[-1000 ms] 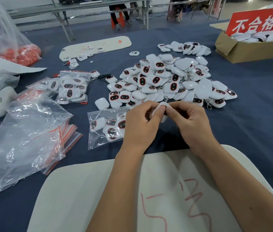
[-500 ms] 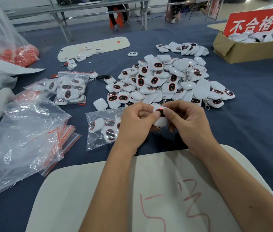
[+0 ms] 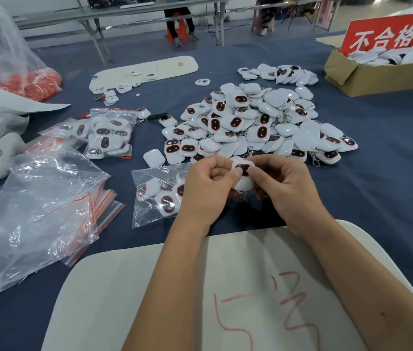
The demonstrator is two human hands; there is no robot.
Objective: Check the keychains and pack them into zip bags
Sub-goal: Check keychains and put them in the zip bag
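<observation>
Head view: both hands up over the blue cloth table (image 3: 390, 198), holding one keychain (image 3: 243, 173) between them. Left hand (image 3: 206, 190) has fingers curled, thumb pressing the keychain's left edge. Right hand (image 3: 285, 187) pinches its right side, thumb on the front face. Keychain sits just in front of the big pile, above the near zip bag's right end.

Keychain: glossy white plastic, rounded square, pillow-like. Front has a dark oval window ringed in red. Small metal clasp hangs off the bottom, mostly hidden by the fingers.

Pile (image 3: 256, 122): same keychains, loose heap, some face up and some on their plain white backs, metal clips sticking out. Too many to count. Smaller cluster (image 3: 280, 72) behind it, roughly a dozen or more.

Zip bags: thin clear crinkly plastic with red seal strips. One near bag (image 3: 154, 193) partly filled, at least five keychains visible, partly behind the left hand. Two filled bags (image 3: 106, 134) further left, overlapping. Stack of empty bags (image 3: 48, 211) at left, count not readable.

Two flat off-white boards with rounded corners: near one (image 3: 149, 300) under the forearms with red scribbles, far one (image 3: 144, 72) with a few loose parts on it. One brown cardboard box (image 3: 377, 74) top right, holding more white keychains, red sign (image 3: 393, 34) with white characters standing in it.
</observation>
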